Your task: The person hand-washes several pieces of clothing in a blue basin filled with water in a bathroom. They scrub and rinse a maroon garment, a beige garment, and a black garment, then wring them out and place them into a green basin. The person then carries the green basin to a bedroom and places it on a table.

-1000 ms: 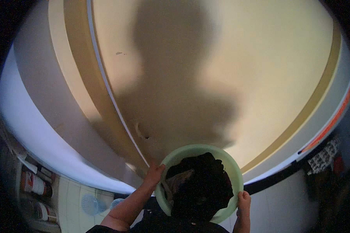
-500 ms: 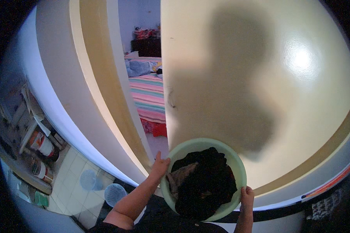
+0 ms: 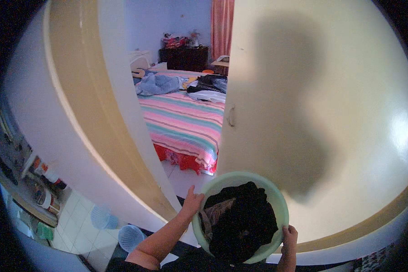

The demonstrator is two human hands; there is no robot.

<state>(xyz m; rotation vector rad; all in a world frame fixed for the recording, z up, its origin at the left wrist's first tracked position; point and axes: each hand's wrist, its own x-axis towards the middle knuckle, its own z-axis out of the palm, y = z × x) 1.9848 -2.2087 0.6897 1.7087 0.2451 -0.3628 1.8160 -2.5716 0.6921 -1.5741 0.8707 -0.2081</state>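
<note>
A pale green basin point(image 3: 277, 199) is carried in front of my body. Dark clothes point(image 3: 245, 222) are heaped in it, with a greyish-brown piece of cloth point(image 3: 217, 212) at the left side of the heap. My left hand point(image 3: 193, 202) grips the left rim, its thumb pointing up. At the lower right, my right hand point(image 3: 289, 235) is closed on the opposite rim. Just ahead of the basin stands a cream door point(image 3: 276, 145), partly open, with a small handle point(image 3: 231, 116) near its left edge. My shadow falls on the door.
Through the doorway is a bed point(image 3: 181, 122) with a striped cover and several clothes point(image 3: 161, 84) on it. A dark cabinet point(image 3: 184, 59) and a pink curtain point(image 3: 222, 27) are behind. The door frame point(image 3: 118, 113) rises at left. Blue baskets point(image 3: 131, 238) stand on the tiled floor.
The door has swung further open, so more of the bed, the cabinet and the curtain shows. Both hands still hold the basin, which sits slightly lower in view.
</note>
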